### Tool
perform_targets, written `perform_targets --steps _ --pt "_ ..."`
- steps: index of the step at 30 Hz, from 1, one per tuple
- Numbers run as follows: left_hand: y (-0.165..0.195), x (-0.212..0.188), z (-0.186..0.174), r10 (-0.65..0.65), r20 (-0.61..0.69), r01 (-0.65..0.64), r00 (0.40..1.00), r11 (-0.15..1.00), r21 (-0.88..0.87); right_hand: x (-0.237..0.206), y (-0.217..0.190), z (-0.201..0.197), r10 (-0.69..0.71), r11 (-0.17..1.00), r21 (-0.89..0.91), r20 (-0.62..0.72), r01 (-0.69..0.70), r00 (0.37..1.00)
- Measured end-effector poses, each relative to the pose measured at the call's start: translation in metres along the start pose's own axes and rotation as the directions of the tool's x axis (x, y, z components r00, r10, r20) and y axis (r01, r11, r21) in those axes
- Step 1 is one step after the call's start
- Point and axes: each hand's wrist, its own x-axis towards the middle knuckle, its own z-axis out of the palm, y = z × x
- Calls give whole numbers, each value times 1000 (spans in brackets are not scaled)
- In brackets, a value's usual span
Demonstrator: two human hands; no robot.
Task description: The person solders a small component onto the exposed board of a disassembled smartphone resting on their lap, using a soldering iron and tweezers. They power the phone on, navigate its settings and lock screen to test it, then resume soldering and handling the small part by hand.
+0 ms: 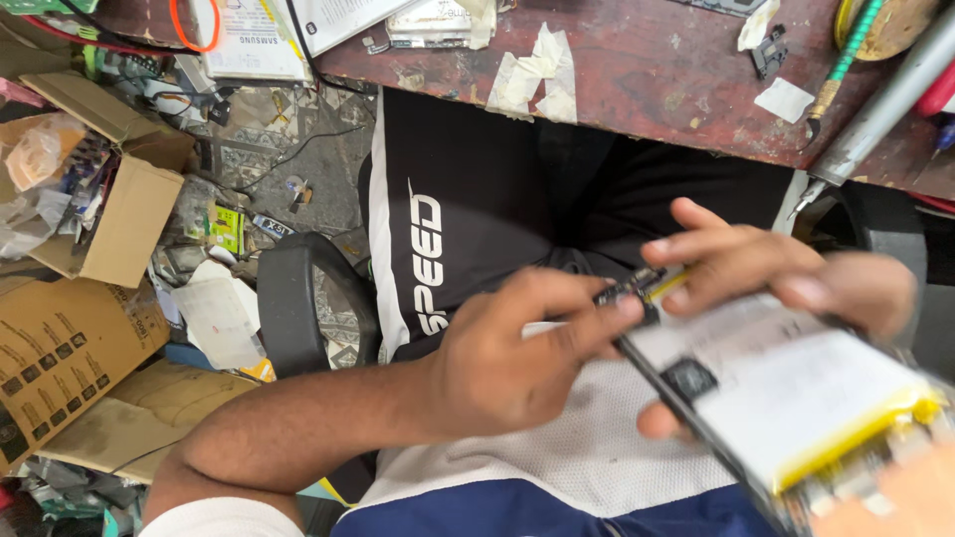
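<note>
I hold an opened flat device [796, 398] over my lap; it has a dark frame, a large white battery with a yellow edge and a small black part on it. My right hand [776, 264] wraps around the device from behind, its fingers over the top end and its thumb at the lower side. My left hand [517, 353] reaches in from the lower left. Its fingertips pinch a small black and yellow piece [637, 286] at the device's top end. Both hands are blurred.
A worn reddish wooden desk [657, 70] spans the top, with tape scraps [537, 75], a grey metal tube [880, 104] and a green-handled tool [846, 60]. A black chair armrest [298, 298] is at my left. Cardboard boxes [129, 219] and clutter cover the floor.
</note>
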Motion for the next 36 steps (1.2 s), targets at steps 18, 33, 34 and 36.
perform_targets --steps 18,33,34,36 --pt "-25 2 9 -550 129 447 825 496 -745 -35 44 -22 326 661 708 27 -248 945" --pt "-28 6 5 -572 179 470 800 414 -779 -34 54 -25 386 467 833 111 -298 916" --pt "-28 6 4 -567 191 471 801 400 -787 -33 55 -25 384 442 846 123 -299 915" --pt "-28 6 3 -552 207 472 808 397 -787 -31 57 -23 444 412 858 105 -307 890"
